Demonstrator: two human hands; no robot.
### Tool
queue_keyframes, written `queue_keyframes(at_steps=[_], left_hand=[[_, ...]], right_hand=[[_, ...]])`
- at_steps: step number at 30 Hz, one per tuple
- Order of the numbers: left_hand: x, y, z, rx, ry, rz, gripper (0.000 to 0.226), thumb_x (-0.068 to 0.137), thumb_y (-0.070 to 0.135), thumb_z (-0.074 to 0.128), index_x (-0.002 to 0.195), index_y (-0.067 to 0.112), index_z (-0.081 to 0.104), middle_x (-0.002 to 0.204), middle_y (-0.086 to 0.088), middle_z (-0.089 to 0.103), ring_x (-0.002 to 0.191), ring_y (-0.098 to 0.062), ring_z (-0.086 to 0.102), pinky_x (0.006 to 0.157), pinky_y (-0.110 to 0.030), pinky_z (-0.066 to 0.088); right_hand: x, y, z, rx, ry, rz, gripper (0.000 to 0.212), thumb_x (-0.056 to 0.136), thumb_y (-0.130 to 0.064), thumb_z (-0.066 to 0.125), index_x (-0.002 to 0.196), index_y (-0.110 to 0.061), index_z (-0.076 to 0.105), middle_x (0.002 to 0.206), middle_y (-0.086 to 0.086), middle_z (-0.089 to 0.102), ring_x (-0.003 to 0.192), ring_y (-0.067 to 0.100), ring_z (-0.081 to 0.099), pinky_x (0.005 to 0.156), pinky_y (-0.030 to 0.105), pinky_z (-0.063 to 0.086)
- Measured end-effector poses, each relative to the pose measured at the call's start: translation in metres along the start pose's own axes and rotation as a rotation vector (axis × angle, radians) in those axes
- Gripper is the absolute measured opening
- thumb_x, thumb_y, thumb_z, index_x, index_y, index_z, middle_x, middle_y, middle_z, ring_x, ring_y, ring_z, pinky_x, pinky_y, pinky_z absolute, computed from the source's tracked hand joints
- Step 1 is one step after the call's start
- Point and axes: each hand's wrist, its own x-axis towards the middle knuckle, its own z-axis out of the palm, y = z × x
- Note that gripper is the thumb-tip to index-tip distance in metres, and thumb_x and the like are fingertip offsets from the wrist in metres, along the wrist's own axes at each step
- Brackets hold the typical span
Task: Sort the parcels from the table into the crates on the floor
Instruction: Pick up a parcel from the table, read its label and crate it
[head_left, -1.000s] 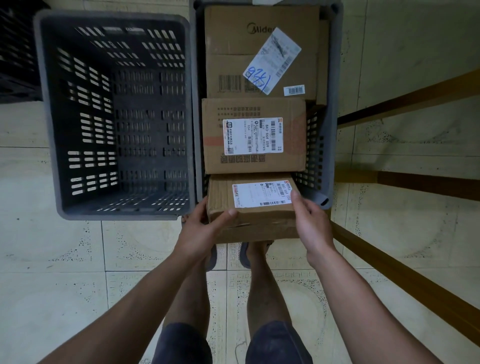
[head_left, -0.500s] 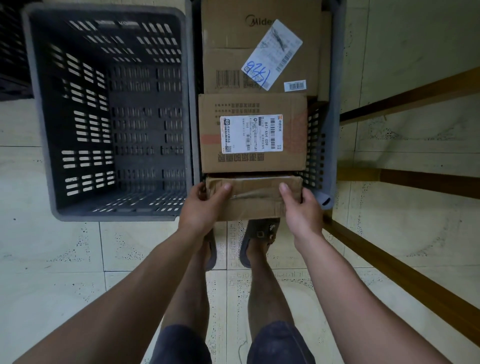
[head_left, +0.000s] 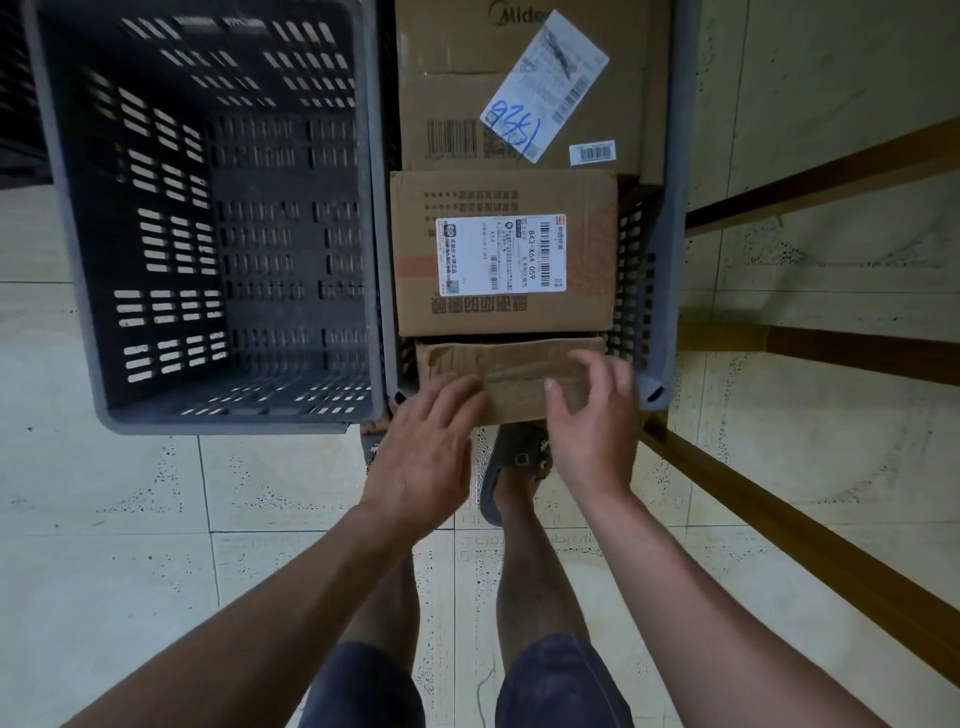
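Head view: the small parcel (head_left: 511, 364) sits at the near end of the right crate (head_left: 681, 156), a taped side facing up. It is wedged against the labelled parcel (head_left: 589, 249), with the large carton (head_left: 457, 78) beyond that. Both hands are spread and grip nothing. The left hand (head_left: 428, 452) lies flat with its fingertips over the parcel's near edge. The right hand (head_left: 592, 436) is loosely cupped above the parcel's right corner. Whether either hand touches the cardboard cannot be told.

The left crate (head_left: 67, 234) stands just beside the right one on the tiled floor (head_left: 104, 519).

By my reading, this parcel's placing step is at its end. The next move calls for straightening up and turning to the bench for another parcel. Only wooden rails (head_left: 831, 171), probably the bench's frame, show at the right, so how many parcels remain cannot be judged.
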Motion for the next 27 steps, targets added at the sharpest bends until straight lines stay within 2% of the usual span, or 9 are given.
queue_keyframes(at_steps=[2,4,8,11,14,19,22,25,27], left_hand=[[0.002,-0.004,0.000,0.042,-0.088,-0.060,0.062,0.085,0.013,0.067,0.143,0.012,0.048,0.147,-0.010,0.049,0.142,-0.029,0.037,0.116,-0.044,0.030],[0.009,-0.007,-0.005,0.057,-0.140,-0.109,0.060,0.089,0.017,0.059,0.146,0.012,0.043,0.149,-0.010,0.044,0.143,-0.029,0.034,0.118,-0.041,0.027],[0.021,-0.005,-0.012,0.071,-0.261,-0.132,0.064,0.094,0.025,0.051,0.154,0.015,0.029,0.153,-0.005,0.032,0.143,-0.025,0.023,0.119,-0.038,0.024],[0.021,0.000,-0.012,0.119,-0.326,-0.135,0.071,0.095,0.027,0.046,0.158,0.015,0.016,0.159,-0.004,0.020,0.148,-0.026,0.011,0.122,-0.037,0.014],[0.023,0.001,-0.013,0.140,-0.365,-0.146,0.074,0.094,0.025,0.045,0.159,0.013,0.011,0.159,-0.006,0.016,0.149,-0.028,0.007,0.123,-0.037,0.011],[0.027,0.006,-0.022,0.092,-0.399,-0.177,0.074,0.093,0.027,0.048,0.157,0.013,0.015,0.157,-0.006,0.020,0.147,-0.027,0.009,0.122,-0.038,0.014],[0.028,0.010,-0.031,0.022,-0.407,-0.207,0.069,0.092,0.022,0.049,0.155,0.018,0.022,0.156,-0.004,0.025,0.147,-0.026,0.014,0.121,-0.039,0.017],[0.023,0.017,-0.044,-0.064,-0.318,-0.258,0.064,0.095,0.017,0.047,0.155,0.020,0.026,0.158,-0.003,0.030,0.147,-0.023,0.022,0.121,-0.038,0.017],[0.018,0.024,-0.054,-0.179,-0.212,-0.310,0.058,0.098,0.018,0.048,0.154,0.021,0.032,0.155,-0.002,0.036,0.142,-0.021,0.031,0.118,-0.037,0.024]], right_hand=[[-0.005,-0.001,0.005,-0.104,-0.165,-0.093,0.031,0.100,-0.023,0.058,0.130,-0.018,0.062,0.129,-0.001,0.055,0.121,0.017,0.049,0.090,0.024,0.039],[-0.007,-0.002,0.010,-0.186,-0.271,-0.151,0.037,0.102,-0.020,0.052,0.139,-0.018,0.057,0.133,-0.003,0.055,0.125,0.019,0.046,0.096,0.027,0.039],[-0.003,-0.008,0.011,-0.251,-0.317,-0.152,0.046,0.103,-0.014,0.045,0.149,-0.019,0.047,0.138,-0.005,0.051,0.126,0.018,0.041,0.101,0.026,0.036],[0.001,-0.010,0.009,-0.294,-0.369,-0.136,0.048,0.103,-0.012,0.043,0.150,-0.020,0.044,0.140,-0.005,0.048,0.128,0.018,0.039,0.102,0.026,0.035],[0.004,-0.014,0.008,-0.295,-0.420,-0.098,0.048,0.103,-0.011,0.042,0.150,-0.020,0.043,0.142,-0.003,0.045,0.130,0.020,0.036,0.103,0.028,0.034],[0.004,-0.022,0.003,-0.299,-0.495,-0.051,0.052,0.101,-0.011,0.045,0.152,-0.019,0.039,0.145,-0.002,0.041,0.136,0.023,0.031,0.106,0.033,0.035],[0.000,-0.024,-0.004,-0.276,-0.534,-0.048,0.055,0.100,-0.011,0.046,0.154,-0.019,0.036,0.149,-0.003,0.039,0.140,0.022,0.029,0.110,0.033,0.033],[-0.005,-0.029,-0.016,-0.163,-0.519,-0.036,0.055,0.098,-0.005,0.045,0.151,-0.020,0.042,0.151,-0.004,0.041,0.141,0.019,0.032,0.113,0.033,0.032],[-0.009,-0.036,-0.027,-0.041,-0.469,-0.006,0.053,0.099,-0.004,0.043,0.148,-0.022,0.047,0.150,-0.004,0.043,0.138,0.017,0.038,0.113,0.034,0.036]])
